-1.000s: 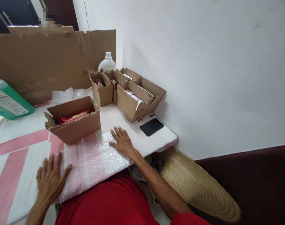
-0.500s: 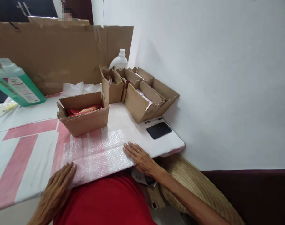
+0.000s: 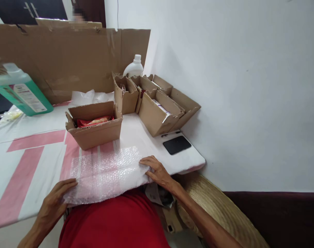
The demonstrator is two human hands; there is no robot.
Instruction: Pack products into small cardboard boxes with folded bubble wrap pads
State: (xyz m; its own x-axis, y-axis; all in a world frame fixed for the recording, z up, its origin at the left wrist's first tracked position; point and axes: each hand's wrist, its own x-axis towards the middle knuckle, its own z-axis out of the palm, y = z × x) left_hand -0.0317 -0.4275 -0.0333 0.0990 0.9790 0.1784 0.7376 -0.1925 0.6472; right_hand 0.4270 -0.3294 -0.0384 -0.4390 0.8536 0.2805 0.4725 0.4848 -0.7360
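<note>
One right hand (image 3: 159,173) pinching the right edge of bubble wrap (image 3: 105,175), left hand (image 3: 54,199) bent at its left edge, grip there too hidden to tell, wrap at the near edge of the table (image 3: 52,168), brown box (image 3: 101,136) behind.

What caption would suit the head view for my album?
Left hand and right hand at opposite ends of bubble wrap, cardboard boxes beyond.

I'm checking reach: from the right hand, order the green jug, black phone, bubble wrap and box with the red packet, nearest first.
1. Bubble wrap, touching the right hand.
2. Black phone, ahead and right.
3. Box with the red packet, left.
4. Green jug, far left.
</note>
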